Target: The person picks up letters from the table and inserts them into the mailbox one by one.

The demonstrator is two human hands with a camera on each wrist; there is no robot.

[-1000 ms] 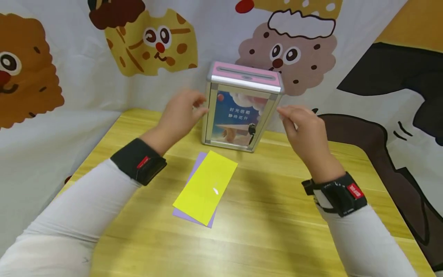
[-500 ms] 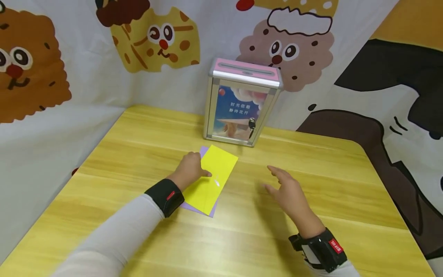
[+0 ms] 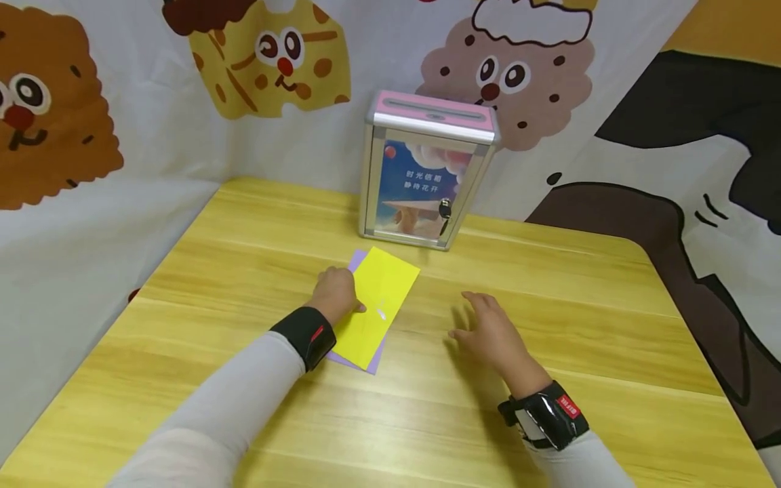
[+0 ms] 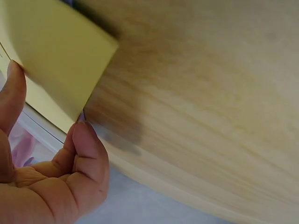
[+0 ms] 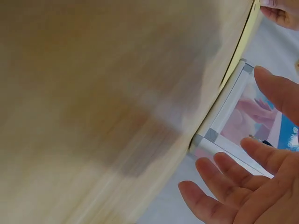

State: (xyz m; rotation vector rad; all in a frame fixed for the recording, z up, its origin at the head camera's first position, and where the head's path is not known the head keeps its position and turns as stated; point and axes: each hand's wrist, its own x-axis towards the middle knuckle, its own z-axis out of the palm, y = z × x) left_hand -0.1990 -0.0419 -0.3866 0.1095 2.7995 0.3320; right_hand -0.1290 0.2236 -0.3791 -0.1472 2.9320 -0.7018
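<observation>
- Head view shows two sheets of paper on the worktop (image 3: pixel 549 285): one yellow sheet (image 3: pixel 375 305) lying on top of one purple sheet (image 3: pixel 356 257), of which only a thin margin shows at the far left corner and along the near edge.
- One box (image 3: pixel 427 176) with a pink slotted lid and metal frame stands upright at the far side of the worktop, just beyond the sheets and apart from them.
- Two hands are over the worktop, each with a dark band at the wrist and a pale sleeve behind it.
- Behind and to the left, a printed cloth with cartoon biscuit faces (image 3: pixel 274 61) hangs close along the worktop's far and left edges.
- Bare wood lies to the right of the sheets and along the whole near side; the right edge ends in a rounded corner.
- Left hand (image 3: pixel 334 293) rests on the left long edge of the yellow sheet; in the left wrist view the thumb and a fingertip (image 4: pixel 88 140) meet that edge, fingers loosely curled. Whether the sheet is pinched or only touched, I cannot tell.
- Right hand (image 3: pixel 488 332) sits low over bare wood to the right of the sheets, well apart from them, fingers (image 5: pixel 219 172) spread and straight, holding nothing.
</observation>
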